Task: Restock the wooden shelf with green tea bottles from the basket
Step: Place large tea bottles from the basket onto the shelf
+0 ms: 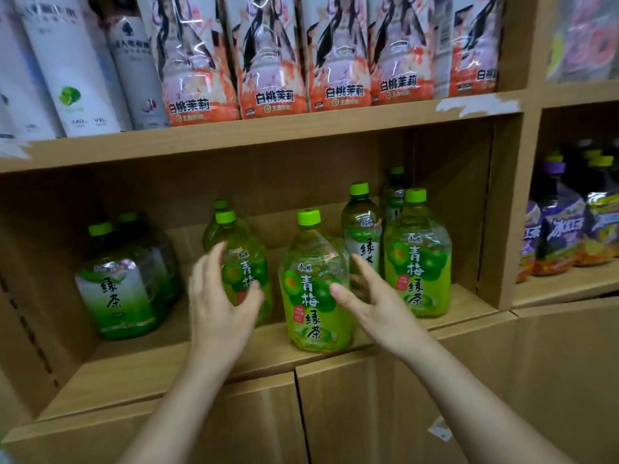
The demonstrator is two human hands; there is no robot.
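On the wooden shelf (140,376), near its front edge, a green tea bottle (316,296) stands upright between both hands. The left hand (221,296) and right hand (375,306) are spread with loosely curved fingers and grip nothing; I cannot tell whether the right thumb touches the label. The left hand hides part of a second bottle (249,262). 3 more bottles (417,259) crowd the right corner, and a white-labelled bottle (117,289) stands at left. Peach bottles (274,61) line the board above; purple bottles (562,229) fill the neighbouring bay.

Eight green tea bottles (315,296) and five pink peach bottles (201,78)
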